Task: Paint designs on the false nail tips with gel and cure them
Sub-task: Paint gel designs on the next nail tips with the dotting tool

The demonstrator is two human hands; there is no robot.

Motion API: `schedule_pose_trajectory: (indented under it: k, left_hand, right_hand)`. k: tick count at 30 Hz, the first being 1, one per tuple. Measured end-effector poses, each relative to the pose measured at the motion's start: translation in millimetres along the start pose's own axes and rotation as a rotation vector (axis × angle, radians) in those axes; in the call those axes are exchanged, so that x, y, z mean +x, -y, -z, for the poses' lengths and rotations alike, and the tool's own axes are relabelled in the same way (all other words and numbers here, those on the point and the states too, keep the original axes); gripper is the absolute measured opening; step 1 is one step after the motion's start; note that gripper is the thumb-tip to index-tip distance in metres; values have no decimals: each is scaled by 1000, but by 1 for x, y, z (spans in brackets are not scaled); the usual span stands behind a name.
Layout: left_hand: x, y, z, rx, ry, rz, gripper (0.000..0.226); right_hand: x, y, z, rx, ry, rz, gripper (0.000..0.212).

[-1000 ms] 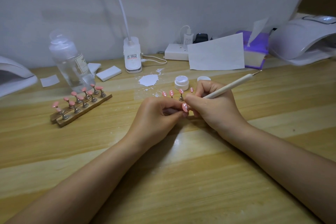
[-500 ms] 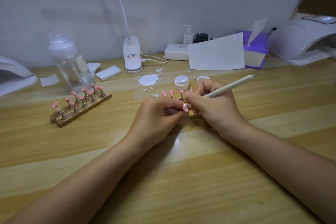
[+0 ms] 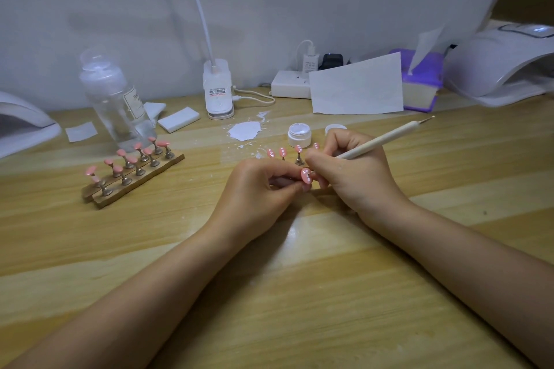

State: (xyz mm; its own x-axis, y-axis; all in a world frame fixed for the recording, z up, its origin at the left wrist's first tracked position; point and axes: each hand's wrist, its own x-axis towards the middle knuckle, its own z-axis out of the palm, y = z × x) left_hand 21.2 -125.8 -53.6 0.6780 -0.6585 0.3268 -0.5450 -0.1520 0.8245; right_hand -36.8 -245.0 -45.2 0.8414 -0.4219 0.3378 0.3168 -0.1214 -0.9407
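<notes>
Two bare arms reach across the wooden table [image 3: 299, 293] and meet in the middle. The left hand [image 3: 254, 192] has its fingers curled in, and it pinches a small stand with a pink nail tip [image 3: 306, 176] on top. The pink tip has little white marks on it. The right hand [image 3: 353, 171] is curled round a thin white pen tool [image 3: 380, 139], held like a pencil. The near end of the tool sits right at the pink tip, between the two hands. The far end sticks up and to the right and has a thin metal point.

Just behind the hands stands a short row of more pink tips [image 3: 281, 153] with white dots on them. A little past those is a small open jar [image 3: 299, 135] with white gel in it, and its lid [image 3: 335, 129] lies just beside it, partly hidden by the right hand. Near the jar is a white splotch [image 3: 244, 130] on the table.

Off to the left is a wooden holder [image 3: 135, 180] with many plain pink tips on metal stands. Behind it stands a clear bottle [image 3: 115, 102], with white pads [image 3: 179, 119] close by.

Farther back, by the wall, are a small white lamp base [image 3: 218, 90], a white power strip [image 3: 290, 87], a sheet of white paper [image 3: 356, 85] and a purple tissue box [image 3: 422, 84]. A white curing lamp [image 3: 503, 66] sits at the far right. Part of another one [image 3: 24, 126] shows at the far left edge.
</notes>
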Motion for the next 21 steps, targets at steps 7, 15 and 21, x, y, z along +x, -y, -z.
schedule_pose_trajectory:
  k: [7, 15, 21]
  left_hand:
    - [0, 0, 0, 35, -10, -17, 15]
    - [-1, 0, -1, 54, -14, -38, 13]
    - [-1, 1, -1, 67, -10, -54, 13]
  right_hand:
    - [2, -1, 2, -2, -74, -18, 39]
    - [3, -4, 3, 0, -68, -18, 40]
    - [3, -5, 3, 0, -56, -7, 40]
